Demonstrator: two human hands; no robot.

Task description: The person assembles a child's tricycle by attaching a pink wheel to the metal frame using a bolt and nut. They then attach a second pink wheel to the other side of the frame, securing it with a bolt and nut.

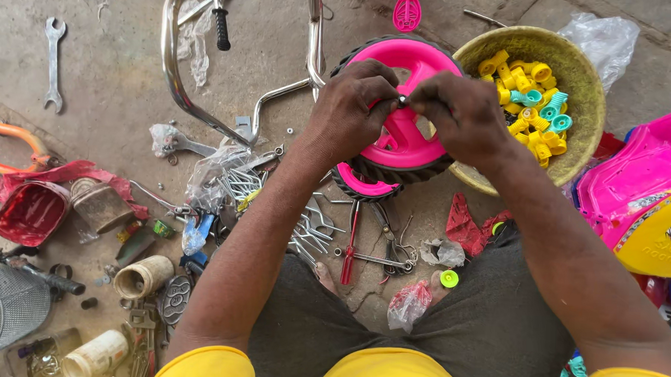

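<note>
Both hands are meeting at frame centre, slightly toward twelve o'clock, over the hub of a pink plastic wheel (408, 135) with a black tread.

Left hand (349, 111): fingers are curling and pinching a small dark metal part (402, 101), likely a nut or bolt end, too small to tell; it is approaching from nine o'clock.

Small metal part: sitting exactly between the two sets of fingertips, directly above the wheel's centre, so neither hand is nearer than the other.

Right hand (464, 111): fingers are closing on the same part from three o'clock, thumb and forefinger pressing against it.

Pink wheel: lying beneath both hands, its face tilting up toward the camera, with a second pink wheel (362, 183) leaning just below it at seven o'clock.

Surroundings, left to right: a spanner (53, 63) lying at ten o'clock on the concrete floor (115, 121); a chrome handlebar frame (183, 79) at eleven o'clock; a red-handled screwdriver (349, 248) at six o'clock; a yellow bowl (587, 108) holding yellow and teal plastic caps (528, 98) at two o'clock, touching the wheel's rim; a pink and yellow toy body (644, 199) at three o'clock.
</note>
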